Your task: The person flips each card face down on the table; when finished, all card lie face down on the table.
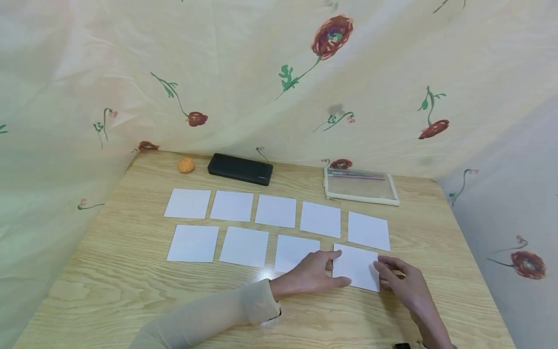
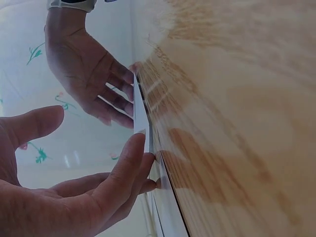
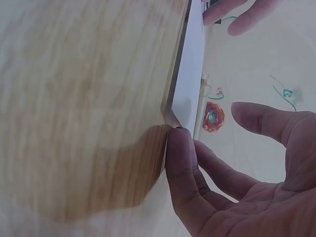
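Observation:
A white paper card lies at the right end of the nearer row, between both hands. At its left edge is my left hand, with its fingertips touching the card's side and its thumb apart from them. My right hand touches the card's right edge with its fingertips. In the right wrist view the fingers meet a corner of the card, while the thumb stands away from it. Seen edge-on in the left wrist view, the card lies low along the wooden table.
Several more white cards form two rows on the table. Behind them sit an orange ball, a black case and a clear zip pouch holding pens or pencils. Flowered cloth hangs around the table's back and sides.

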The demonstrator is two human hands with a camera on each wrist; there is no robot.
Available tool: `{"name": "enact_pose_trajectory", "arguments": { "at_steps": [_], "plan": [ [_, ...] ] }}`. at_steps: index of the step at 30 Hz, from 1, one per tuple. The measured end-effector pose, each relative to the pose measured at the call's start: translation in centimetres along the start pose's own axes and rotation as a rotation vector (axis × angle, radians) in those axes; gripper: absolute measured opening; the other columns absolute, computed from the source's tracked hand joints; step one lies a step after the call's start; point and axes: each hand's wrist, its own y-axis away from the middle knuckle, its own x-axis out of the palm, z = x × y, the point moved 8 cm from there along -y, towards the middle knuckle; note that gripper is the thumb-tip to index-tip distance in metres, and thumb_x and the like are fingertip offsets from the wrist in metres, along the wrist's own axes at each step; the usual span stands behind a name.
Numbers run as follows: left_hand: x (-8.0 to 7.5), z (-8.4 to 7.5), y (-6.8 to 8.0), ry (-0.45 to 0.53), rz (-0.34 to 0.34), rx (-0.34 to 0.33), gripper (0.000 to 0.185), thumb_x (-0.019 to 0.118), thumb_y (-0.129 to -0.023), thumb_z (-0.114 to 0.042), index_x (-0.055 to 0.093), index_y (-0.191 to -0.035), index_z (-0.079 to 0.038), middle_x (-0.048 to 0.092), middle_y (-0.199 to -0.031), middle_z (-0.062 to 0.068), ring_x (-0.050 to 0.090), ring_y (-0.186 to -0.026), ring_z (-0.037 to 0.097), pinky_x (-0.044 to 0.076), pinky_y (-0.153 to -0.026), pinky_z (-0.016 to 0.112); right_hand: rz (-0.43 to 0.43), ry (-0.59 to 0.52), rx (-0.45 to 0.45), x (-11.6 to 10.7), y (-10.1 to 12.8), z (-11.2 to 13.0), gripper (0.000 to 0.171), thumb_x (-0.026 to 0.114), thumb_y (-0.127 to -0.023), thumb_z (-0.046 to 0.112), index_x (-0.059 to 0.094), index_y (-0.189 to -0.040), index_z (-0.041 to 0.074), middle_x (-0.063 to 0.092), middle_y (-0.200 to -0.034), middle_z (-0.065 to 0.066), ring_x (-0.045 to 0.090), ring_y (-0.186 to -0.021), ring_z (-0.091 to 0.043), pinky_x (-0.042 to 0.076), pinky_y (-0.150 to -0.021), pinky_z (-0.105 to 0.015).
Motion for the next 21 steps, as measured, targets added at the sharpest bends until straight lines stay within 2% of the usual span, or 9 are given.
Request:
{"name": "enact_pose_trajectory", "arguments": {
  "at_steps": [2,5,12,17,21],
  "plan": [
    [0.1,0.0,0.1,-0.029,-0.008,-0.011,0.072,0.074,-0.096,-0.04,0.049,-0.155,-0.008,0.069,-0.13,0.012,0.063,-0.111,0.009,0.051,-0.088,0.019,0.002,0.001,-0.001,0.0,0.0,0.0,0.066,0.059,-0.106,0.042,0.046,-0.153,-0.003,0.053,-0.145,-0.023,0.071,-0.106,-0.012,0.062,-0.084,-0.021],
    [0.2,0.0,0.3,-0.061,-0.011,-0.021,0.072,0.073,-0.096,-0.042,0.049,-0.155,-0.01,0.069,-0.137,0.013,0.065,-0.123,0.016,0.054,-0.095,0.022,0.004,0.004,-0.001,0.0,0.0,0.0,0.066,0.059,-0.106,0.042,0.046,-0.153,-0.003,0.053,-0.145,-0.023,0.071,-0.107,-0.012,0.062,-0.084,-0.021],
    [0.0,-0.1,0.6,-0.088,-0.012,-0.03,0.072,0.072,-0.096,-0.044,0.048,-0.156,-0.012,0.068,-0.139,0.012,0.065,-0.127,0.018,0.054,-0.098,0.025,0.012,0.012,-0.005,0.0,0.0,0.1,0.065,0.056,-0.107,0.043,0.046,-0.153,-0.003,0.053,-0.146,-0.023,0.07,-0.112,-0.016,0.061,-0.085,-0.021],
    [0.1,0.4,1.2,-0.066,0.031,-0.027,0.075,0.069,-0.098,-0.048,0.043,-0.159,-0.015,0.059,-0.152,0.009,0.061,-0.136,0.02,0.053,-0.108,0.031,0.007,0.023,-0.024,-0.1,0.1,0.3,0.068,0.058,-0.106,0.046,0.047,-0.152,-0.003,0.053,-0.146,-0.024,0.069,-0.112,-0.016,0.061,-0.084,-0.02],
    [-0.2,0.4,2.1,-0.042,0.063,-0.002,0.071,0.067,-0.099,-0.051,0.046,-0.158,-0.018,0.052,-0.159,0.001,0.061,-0.136,0.022,0.054,-0.106,0.032,-0.012,0.089,-0.055,-0.2,0.2,0.9,0.069,0.059,-0.105,0.049,0.048,-0.152,-0.001,0.055,-0.145,-0.025,0.067,-0.121,-0.032,0.06,-0.08,-0.019]
  ]
}}
